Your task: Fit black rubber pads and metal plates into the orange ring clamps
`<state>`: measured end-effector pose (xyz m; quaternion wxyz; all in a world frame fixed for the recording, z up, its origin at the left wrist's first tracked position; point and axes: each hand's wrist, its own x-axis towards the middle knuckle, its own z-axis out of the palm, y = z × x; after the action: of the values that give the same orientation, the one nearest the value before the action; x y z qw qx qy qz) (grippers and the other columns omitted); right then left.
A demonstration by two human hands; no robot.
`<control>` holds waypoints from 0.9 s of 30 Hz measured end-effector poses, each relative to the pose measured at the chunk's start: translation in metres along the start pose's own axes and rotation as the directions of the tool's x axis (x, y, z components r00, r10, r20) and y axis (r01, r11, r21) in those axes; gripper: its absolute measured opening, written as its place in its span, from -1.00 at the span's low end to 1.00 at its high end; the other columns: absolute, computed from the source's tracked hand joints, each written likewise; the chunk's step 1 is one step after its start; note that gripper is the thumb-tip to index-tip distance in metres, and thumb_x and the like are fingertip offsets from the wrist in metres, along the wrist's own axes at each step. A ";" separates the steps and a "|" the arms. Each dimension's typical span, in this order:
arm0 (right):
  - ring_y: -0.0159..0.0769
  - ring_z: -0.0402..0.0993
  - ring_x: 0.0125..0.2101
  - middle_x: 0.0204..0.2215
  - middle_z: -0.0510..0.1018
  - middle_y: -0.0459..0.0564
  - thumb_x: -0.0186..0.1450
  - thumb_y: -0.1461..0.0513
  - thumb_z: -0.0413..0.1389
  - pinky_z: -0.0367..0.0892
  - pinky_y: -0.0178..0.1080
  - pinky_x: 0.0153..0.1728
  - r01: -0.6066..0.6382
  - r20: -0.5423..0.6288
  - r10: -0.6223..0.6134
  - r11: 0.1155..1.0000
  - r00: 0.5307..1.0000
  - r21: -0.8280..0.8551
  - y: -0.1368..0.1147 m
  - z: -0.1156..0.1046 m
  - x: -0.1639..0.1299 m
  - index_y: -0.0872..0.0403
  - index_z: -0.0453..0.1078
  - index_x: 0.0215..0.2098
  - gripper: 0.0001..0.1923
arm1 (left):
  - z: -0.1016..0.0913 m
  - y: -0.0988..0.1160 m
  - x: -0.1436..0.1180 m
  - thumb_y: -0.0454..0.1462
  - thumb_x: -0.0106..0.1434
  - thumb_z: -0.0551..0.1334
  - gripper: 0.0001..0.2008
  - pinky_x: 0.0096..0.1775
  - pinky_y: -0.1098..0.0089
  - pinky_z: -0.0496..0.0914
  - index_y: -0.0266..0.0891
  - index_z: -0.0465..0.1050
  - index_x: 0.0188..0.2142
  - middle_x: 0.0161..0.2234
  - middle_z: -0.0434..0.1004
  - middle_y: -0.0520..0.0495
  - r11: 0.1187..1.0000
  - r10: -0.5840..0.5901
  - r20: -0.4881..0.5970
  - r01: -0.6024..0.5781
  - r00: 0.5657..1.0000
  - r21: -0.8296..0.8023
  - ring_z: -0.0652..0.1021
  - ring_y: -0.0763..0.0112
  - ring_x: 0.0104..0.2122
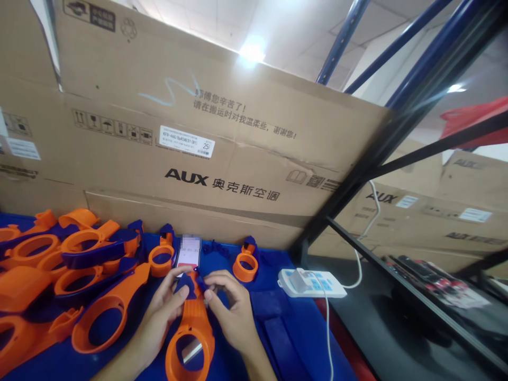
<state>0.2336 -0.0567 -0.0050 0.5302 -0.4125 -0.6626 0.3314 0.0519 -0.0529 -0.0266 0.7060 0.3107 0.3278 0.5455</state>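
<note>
Pinching a blue clip [189, 286] between left hand [164, 309] and right hand [234, 312], atop the orange ring tool [191, 333], whose handle points away.

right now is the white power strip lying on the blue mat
No, the white power strip lies right of the blue mat, only its left end overlapping the mat's edge.

A large AUX cardboard box [206, 153] stands behind the blue desk [278, 328]. A heap of orange and blue ring-handled parts [67, 259] lies at the left, with a lone orange ring [245, 267] further right. A white power strip [311, 282] sits at the desk's edge, its cable [367, 233] trailing up past dark shelf rails [397, 296]. What may be a small timer [188, 255] is blurred.
</note>
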 end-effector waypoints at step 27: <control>-0.04 0.51 0.09 0.10 0.56 0.10 0.33 0.15 0.32 0.41 -0.03 0.11 0.023 0.072 -0.025 0.999 0.997 0.024 -0.002 -0.003 0.001 -0.07 0.55 0.05 -0.68 | -0.013 -0.010 0.015 -0.11 0.17 0.49 -0.44 0.19 0.14 0.41 -0.08 0.47 0.15 0.15 0.61 -0.14 0.989 0.136 -0.149 -0.125 0.979 0.080 0.49 -0.01 0.23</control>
<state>0.2365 -0.0564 -0.0017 0.5144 -0.3860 -0.6825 0.3473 0.0498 -0.0391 -0.0445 0.6299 0.3132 0.3793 0.6011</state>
